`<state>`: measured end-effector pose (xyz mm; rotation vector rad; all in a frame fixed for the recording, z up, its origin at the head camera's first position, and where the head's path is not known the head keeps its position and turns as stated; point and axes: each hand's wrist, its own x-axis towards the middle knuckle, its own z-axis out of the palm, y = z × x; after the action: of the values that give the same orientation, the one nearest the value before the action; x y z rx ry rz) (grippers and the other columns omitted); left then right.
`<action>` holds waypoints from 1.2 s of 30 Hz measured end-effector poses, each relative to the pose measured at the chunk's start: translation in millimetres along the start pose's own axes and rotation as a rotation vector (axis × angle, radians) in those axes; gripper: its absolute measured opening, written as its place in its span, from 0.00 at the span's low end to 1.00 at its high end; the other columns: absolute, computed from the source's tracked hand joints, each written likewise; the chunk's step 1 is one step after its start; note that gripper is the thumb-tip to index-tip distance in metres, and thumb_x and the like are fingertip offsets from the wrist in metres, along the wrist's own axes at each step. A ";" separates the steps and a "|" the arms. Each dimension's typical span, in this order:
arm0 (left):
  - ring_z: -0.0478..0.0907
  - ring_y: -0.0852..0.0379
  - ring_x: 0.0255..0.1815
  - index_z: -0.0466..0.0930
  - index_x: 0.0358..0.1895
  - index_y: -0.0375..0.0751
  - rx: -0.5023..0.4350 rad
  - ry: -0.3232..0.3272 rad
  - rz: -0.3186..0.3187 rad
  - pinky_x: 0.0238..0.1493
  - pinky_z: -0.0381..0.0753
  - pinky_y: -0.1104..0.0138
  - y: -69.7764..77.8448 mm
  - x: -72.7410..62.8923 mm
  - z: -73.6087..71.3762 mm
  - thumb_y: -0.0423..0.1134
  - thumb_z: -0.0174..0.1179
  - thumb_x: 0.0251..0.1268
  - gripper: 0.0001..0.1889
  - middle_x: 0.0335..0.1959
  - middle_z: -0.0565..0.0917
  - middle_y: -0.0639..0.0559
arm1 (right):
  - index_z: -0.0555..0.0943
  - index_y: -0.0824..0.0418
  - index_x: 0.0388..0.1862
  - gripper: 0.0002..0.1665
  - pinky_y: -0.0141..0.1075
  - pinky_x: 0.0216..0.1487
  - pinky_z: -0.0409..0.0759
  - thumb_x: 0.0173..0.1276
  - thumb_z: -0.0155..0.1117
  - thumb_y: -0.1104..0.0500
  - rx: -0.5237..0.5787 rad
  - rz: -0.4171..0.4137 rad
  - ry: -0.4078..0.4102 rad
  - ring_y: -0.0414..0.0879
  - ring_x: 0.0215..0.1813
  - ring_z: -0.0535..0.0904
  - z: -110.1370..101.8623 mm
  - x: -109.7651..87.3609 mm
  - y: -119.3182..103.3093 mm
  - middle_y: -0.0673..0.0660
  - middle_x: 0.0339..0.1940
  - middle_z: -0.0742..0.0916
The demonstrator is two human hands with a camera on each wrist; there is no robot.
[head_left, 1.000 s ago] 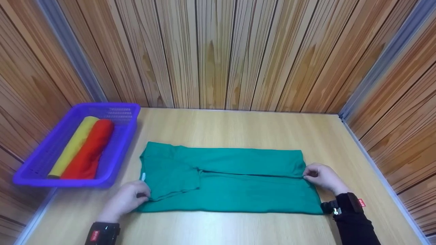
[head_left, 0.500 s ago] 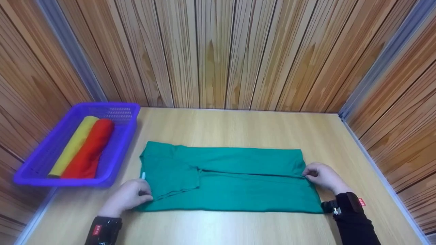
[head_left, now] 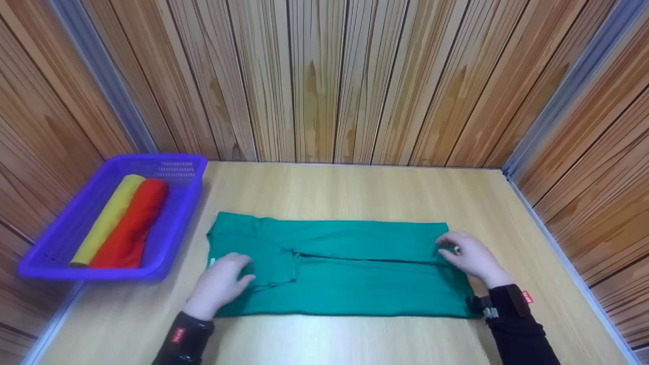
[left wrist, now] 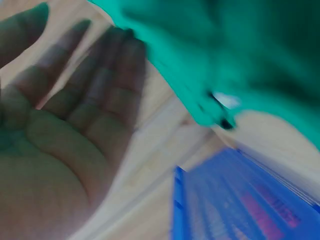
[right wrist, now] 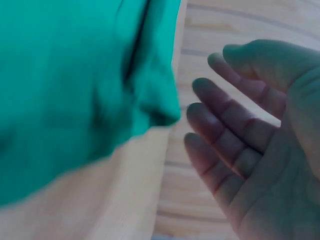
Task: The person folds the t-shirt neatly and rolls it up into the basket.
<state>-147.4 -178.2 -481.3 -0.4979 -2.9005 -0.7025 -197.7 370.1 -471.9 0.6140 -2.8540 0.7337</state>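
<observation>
A green T-shirt (head_left: 355, 289) lies folded into a long strip, its two sides meeting along a seam down the middle. A folded-back sleeve and a small white label (head_left: 212, 261) show at its left end. Over that end is my left hand (head_left: 218, 284), thumb and fingers spread apart and holding nothing. At the opposite end my right hand (head_left: 469, 256) overlaps the shirt's edge, fingers loosely bent. The right wrist view shows the right fingers (right wrist: 222, 120) apart from the cloth. In the left wrist view the left palm (left wrist: 65, 160) is bare beside the green cloth.
A purple basket (head_left: 185, 218) stands on the left of the wooden table (head_left: 355, 192). Inside lie a yellow roll (head_left: 109, 218) and a red roll (head_left: 132, 225) of cloth. Wood-panelled walls (head_left: 314, 81) close off the back and both sides.
Both hands have let go of the shirt's ends and opened. The left has moved right and up over the cloth, the right slightly left and up. The shirt lies as before.
</observation>
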 end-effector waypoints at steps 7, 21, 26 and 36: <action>0.78 0.36 0.53 0.78 0.59 0.36 0.070 -0.053 -0.009 0.51 0.79 0.45 22.1 2.6 17.3 0.38 0.71 0.57 0.25 0.53 0.79 0.36 | 0.81 0.63 0.55 0.21 0.55 0.59 0.73 0.62 0.72 0.62 -0.065 -0.135 -0.082 0.58 0.57 0.76 28.8 7.0 -25.9 0.59 0.53 0.83; 0.69 0.22 0.60 0.77 0.58 0.25 0.147 -0.149 -0.115 0.55 0.72 0.36 49.0 -1.1 35.0 0.40 0.69 0.59 0.28 0.59 0.72 0.20 | 0.73 0.64 0.68 0.36 0.58 0.66 0.67 0.64 0.71 0.53 -0.127 -0.136 -0.284 0.63 0.70 0.67 46.8 -2.3 -51.4 0.65 0.70 0.74; 0.69 0.26 0.62 0.74 0.58 0.20 0.169 -0.139 -0.135 0.57 0.73 0.41 55.0 -2.3 40.5 0.40 0.68 0.61 0.29 0.60 0.72 0.20 | 0.70 0.68 0.70 0.39 0.57 0.66 0.67 0.65 0.71 0.53 -0.165 -0.140 -0.309 0.63 0.72 0.65 48.9 -6.2 -56.6 0.66 0.72 0.71; 0.70 0.27 0.62 0.73 0.56 0.15 0.174 -0.089 -0.121 0.58 0.73 0.43 57.2 3.2 42.5 0.37 0.69 0.60 0.29 0.58 0.73 0.19 | 0.70 0.74 0.67 0.39 0.56 0.64 0.69 0.66 0.70 0.52 -0.204 -0.161 -0.300 0.64 0.71 0.66 48.1 -2.7 -58.3 0.69 0.70 0.72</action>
<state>-132.3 -109.7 -494.0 -0.3444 -3.0593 -0.4465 -172.2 301.1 -489.2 0.9801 -3.0420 0.3444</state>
